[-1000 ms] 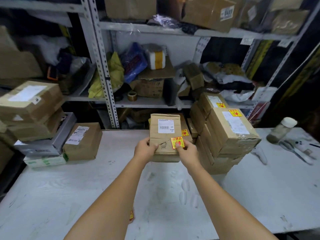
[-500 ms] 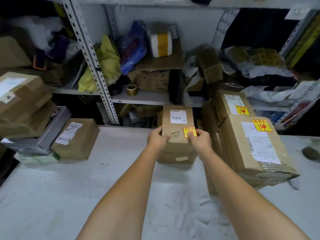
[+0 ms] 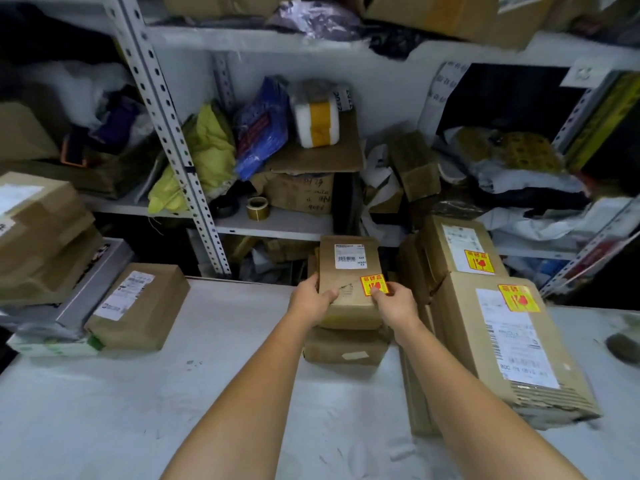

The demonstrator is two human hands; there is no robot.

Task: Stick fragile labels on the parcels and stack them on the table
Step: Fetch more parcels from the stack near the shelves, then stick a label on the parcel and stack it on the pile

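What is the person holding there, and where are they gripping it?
A small cardboard parcel, gripped at its near corners: left hand on the near-left edge, right hand on the near-right by the fragile label.

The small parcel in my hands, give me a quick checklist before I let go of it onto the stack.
1. Fragile label stuck on the small parcel: ok, though the right hand covers its lower corner.
2. Shipping label facing up and uncovered: ok.
3. Left hand and right hand both gripping the near edge: ok.
4. Parcel resting fully on the lower box: cannot tell.
5. Squared with the lower box: cannot tell; the far end is hidden.
6. Clear of the tall stack to the right: ok, gap visible.
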